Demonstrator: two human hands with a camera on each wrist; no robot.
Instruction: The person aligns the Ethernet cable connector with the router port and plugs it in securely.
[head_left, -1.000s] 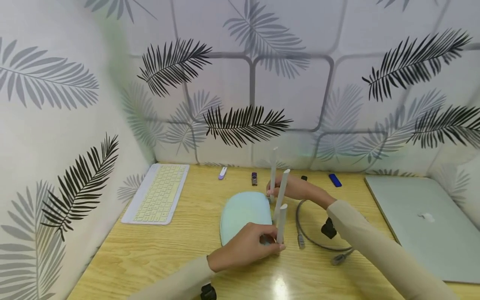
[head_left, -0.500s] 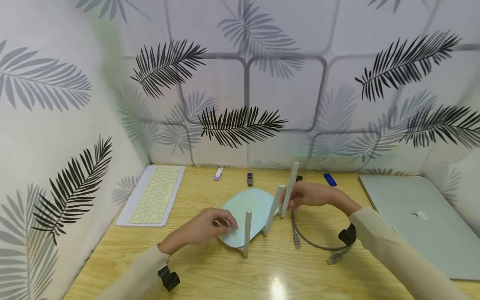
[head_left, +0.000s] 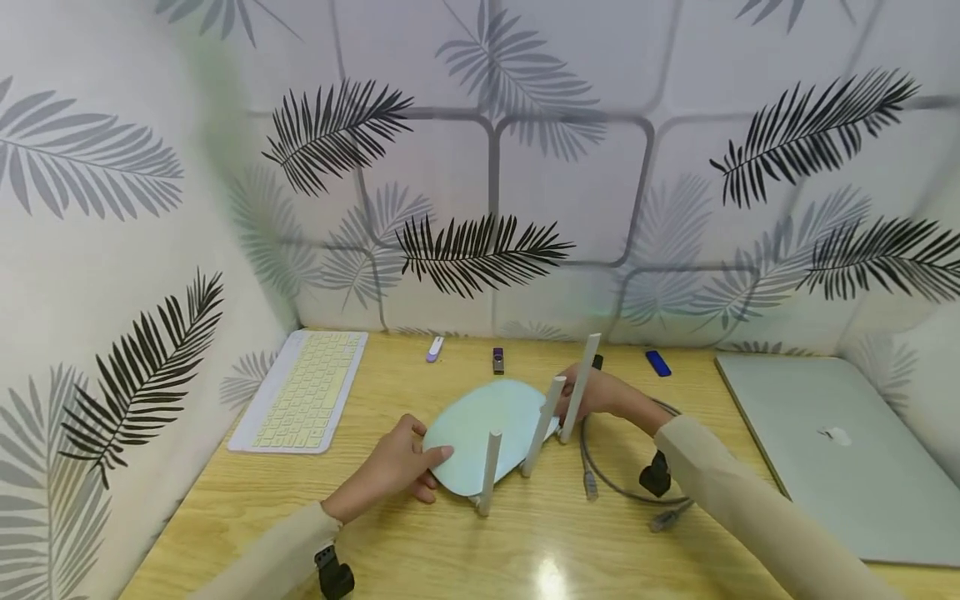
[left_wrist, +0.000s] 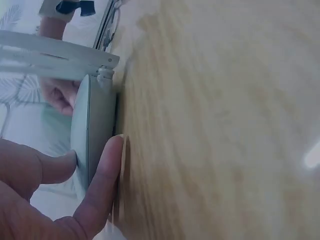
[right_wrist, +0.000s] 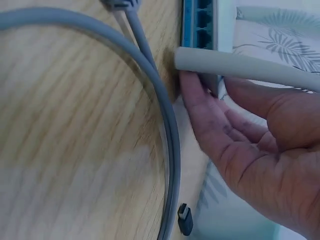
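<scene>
A pale mint Wi-Fi router [head_left: 480, 437] lies on the wooden table, its row of three white antennas facing front right. At its left edge, my left hand [head_left: 386, 467] grips the body. The left wrist view shows the thumb on top of the router [left_wrist: 95, 125] and a finger along its underside. Behind the farthest antenna [head_left: 581, 387], my right hand [head_left: 603, 393] holds the far right corner. In the right wrist view, thumb and fingers [right_wrist: 200, 112] close around that corner, beside an antenna [right_wrist: 225, 64] and the port row [right_wrist: 202, 25].
A grey network cable [head_left: 622, 492] lies coiled right of the router. A closed laptop [head_left: 810, 467] sits at the right, a white keyboard [head_left: 307, 400] at the left. Small USB sticks, including a blue one [head_left: 658, 363], lie along the back near the patterned wall [head_left: 570, 183].
The router has turned, its near end swinging left. My left hand let go of the nearest antenna and moved left to grip the body's edge. My right hand stayed near the far antenna.
</scene>
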